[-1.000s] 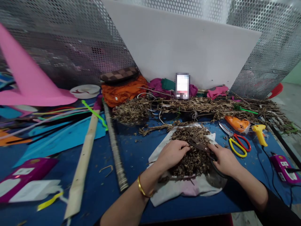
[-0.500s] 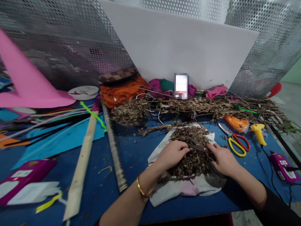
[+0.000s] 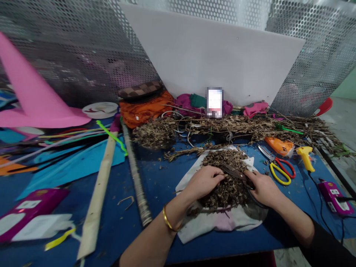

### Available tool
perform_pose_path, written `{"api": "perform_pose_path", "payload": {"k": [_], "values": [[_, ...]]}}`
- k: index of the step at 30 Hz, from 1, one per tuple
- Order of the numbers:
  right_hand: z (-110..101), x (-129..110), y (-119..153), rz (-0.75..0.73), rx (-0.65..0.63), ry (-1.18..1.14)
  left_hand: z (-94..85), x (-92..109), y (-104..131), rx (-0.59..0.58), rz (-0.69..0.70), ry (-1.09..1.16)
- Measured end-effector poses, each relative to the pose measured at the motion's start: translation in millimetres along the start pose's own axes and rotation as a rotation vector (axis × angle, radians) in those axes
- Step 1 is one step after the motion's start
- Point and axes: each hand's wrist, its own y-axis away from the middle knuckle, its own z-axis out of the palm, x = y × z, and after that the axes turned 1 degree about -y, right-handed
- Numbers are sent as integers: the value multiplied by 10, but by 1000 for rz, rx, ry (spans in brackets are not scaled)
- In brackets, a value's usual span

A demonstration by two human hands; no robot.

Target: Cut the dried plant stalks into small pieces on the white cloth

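A heap of dry brown plant bits (image 3: pixel 226 193) lies on a white cloth (image 3: pixel 191 231) in front of me. Over the heap, my right hand (image 3: pixel 263 187) grips dark scissors (image 3: pixel 235 171), their blades pointing left toward my other hand. My left hand (image 3: pixel 204 181), with a gold bangle at the wrist, is pinched closed beside the blade tips. What sits between its fingertips is too small to make out; it may be a bit of the dry plant.
Red-and-yellow-handled scissors (image 3: pixel 279 170), a yellow glue gun (image 3: pixel 306 157) and a purple power strip (image 3: pixel 335 198) lie to the right. Dry twigs (image 3: pixel 244 126) run along the back. A wooden stick (image 3: pixel 100 193), a wrapped rod (image 3: pixel 135 178) and a pink cone hat (image 3: pixel 30 92) are at left.
The dark scissors' blades have shifted slightly over the heap, now looking more parted. Both hands stay in nearly the same place.
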Motion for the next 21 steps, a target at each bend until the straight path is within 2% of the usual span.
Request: {"api": "perform_pose_path", "payload": {"k": [9, 13, 21], "values": [[-90, 16, 12, 23, 71, -79, -83, 72, 19, 112, -4, 95], [-96, -6, 21, 6, 77, -116, -20, 67, 11, 94, 15, 150], [-61, -16, 27, -6, 48, -100, 44, 90, 9, 47, -55, 121]]}}
